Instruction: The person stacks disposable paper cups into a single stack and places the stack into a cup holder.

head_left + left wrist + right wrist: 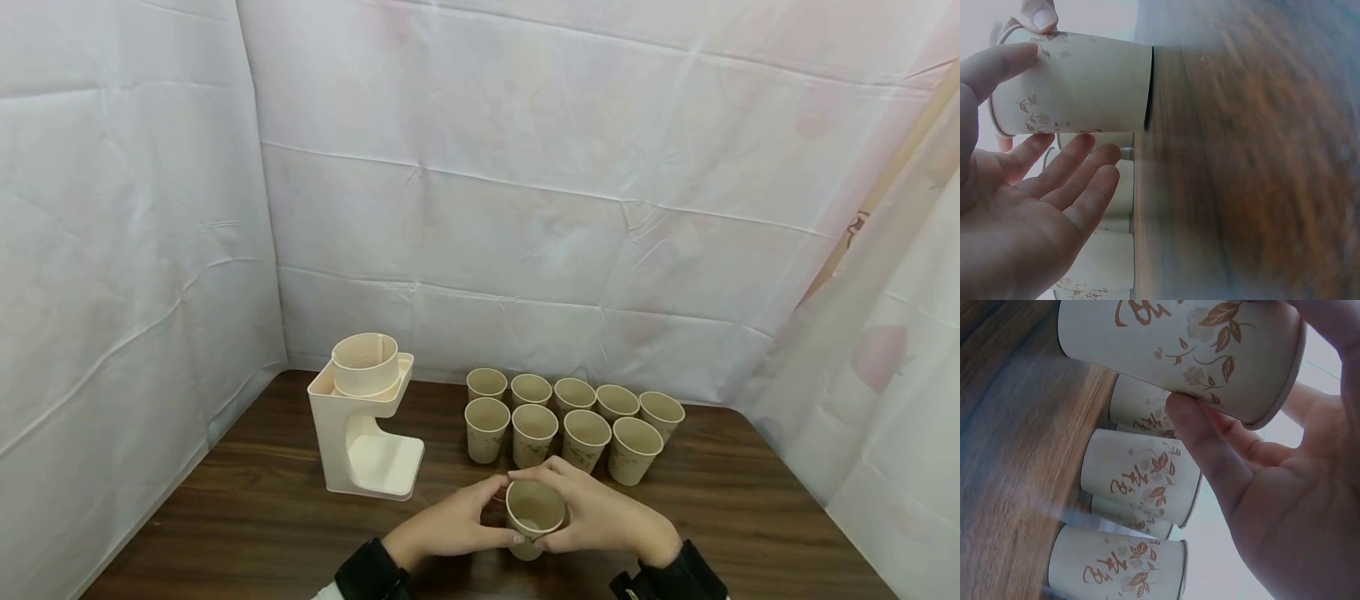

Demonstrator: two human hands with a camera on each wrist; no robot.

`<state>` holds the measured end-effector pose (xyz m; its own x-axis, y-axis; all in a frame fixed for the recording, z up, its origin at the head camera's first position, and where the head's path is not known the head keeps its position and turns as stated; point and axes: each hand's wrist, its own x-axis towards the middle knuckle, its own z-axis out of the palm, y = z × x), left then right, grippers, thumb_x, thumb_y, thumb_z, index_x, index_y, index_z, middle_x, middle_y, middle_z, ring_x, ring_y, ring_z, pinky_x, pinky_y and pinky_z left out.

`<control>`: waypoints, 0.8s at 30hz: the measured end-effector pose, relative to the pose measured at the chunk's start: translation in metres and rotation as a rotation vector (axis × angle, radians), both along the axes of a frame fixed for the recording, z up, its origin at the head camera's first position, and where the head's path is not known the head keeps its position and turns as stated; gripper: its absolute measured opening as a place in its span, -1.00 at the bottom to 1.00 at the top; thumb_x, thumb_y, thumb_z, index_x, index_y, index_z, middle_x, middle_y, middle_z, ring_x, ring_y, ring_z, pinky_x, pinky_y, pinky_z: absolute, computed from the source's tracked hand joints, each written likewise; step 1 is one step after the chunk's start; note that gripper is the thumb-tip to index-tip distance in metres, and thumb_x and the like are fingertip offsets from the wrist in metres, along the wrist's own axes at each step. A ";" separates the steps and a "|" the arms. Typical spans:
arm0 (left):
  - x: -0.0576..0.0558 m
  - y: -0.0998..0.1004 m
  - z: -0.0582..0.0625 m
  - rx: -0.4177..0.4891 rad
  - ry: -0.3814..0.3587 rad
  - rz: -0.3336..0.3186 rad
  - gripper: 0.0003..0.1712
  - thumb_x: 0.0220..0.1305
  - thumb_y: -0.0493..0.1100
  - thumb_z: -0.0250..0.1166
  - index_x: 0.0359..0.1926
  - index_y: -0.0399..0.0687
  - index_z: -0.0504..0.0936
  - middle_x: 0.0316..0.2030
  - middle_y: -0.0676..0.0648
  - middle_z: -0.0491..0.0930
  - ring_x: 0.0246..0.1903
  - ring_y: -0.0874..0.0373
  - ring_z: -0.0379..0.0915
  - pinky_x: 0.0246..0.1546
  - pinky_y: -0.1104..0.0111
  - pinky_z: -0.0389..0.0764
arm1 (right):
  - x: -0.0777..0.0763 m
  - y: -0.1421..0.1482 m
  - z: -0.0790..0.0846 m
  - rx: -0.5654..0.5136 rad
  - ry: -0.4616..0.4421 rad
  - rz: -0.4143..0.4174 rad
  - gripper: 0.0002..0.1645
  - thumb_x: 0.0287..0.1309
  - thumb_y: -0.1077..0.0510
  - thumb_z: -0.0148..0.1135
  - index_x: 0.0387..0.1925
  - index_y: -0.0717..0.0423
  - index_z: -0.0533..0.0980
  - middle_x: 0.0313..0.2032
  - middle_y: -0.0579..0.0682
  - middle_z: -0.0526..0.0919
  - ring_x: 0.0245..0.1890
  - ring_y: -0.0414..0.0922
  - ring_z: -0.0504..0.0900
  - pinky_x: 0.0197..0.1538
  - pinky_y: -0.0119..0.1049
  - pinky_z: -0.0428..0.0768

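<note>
One paper cup (536, 505) stands upright between the two hands near the front of the table. From its left side my left hand (461, 520) holds it, thumb at the front and fingertips at the far side. My right hand (606, 512) grips the same cup from the right, its thumb close to the left thumb. Small brown flowers decorate the cup (1094, 81) in the left wrist view. Brown lettering and leaves show on the cup (1179, 356) in the right wrist view. Whether its base touches the wood is hard to tell.
Beyond the hands, two rows of similar paper cups (486, 433) stand upright on the dark wooden table (247, 508). At the left is a cream C-shaped stand (335, 442) with a round sleeve (366, 375) on top. White cloth (480, 233) hangs behind and at the sides.
</note>
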<state>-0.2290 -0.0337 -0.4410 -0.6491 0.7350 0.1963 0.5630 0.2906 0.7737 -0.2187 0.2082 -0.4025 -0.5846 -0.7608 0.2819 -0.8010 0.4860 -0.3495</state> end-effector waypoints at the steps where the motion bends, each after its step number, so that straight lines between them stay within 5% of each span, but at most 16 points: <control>1: 0.000 0.000 0.000 0.008 -0.003 -0.005 -0.30 0.17 0.23 0.22 0.26 0.13 0.24 0.13 0.08 0.43 0.13 0.22 0.28 0.13 0.16 0.44 | 0.000 -0.001 0.000 -0.002 0.004 0.005 -0.10 -0.14 -0.02 0.45 0.28 -0.15 0.26 0.01 -0.09 0.42 -0.08 -0.23 0.42 -0.12 -0.30 0.56; 11: 0.003 0.003 -0.003 0.051 -0.045 -0.041 -0.25 0.09 0.20 0.32 0.22 0.06 0.26 0.02 0.01 0.53 0.00 0.23 0.41 -0.01 0.33 0.50 | 0.002 -0.003 0.000 0.012 -0.070 -0.029 0.07 -0.17 -0.20 0.44 0.36 -0.20 0.11 0.12 -0.07 0.42 0.04 -0.18 0.43 -0.03 -0.18 0.56; 24: 0.004 0.005 -0.004 0.094 -0.056 -0.045 -0.28 0.07 0.14 0.36 0.19 0.04 0.28 0.00 -0.02 0.54 -0.05 0.22 0.45 -0.08 0.40 0.53 | 0.003 -0.003 0.001 0.017 -0.026 0.001 0.06 -0.15 -0.15 0.44 0.36 -0.12 0.11 0.14 -0.09 0.42 0.07 -0.20 0.40 -0.02 -0.19 0.56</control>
<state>-0.2251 -0.0285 -0.4448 -0.6273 0.7440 0.2300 0.5293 0.1907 0.8267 -0.2153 0.2048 -0.4013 -0.5906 -0.7661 0.2537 -0.7924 0.4912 -0.3617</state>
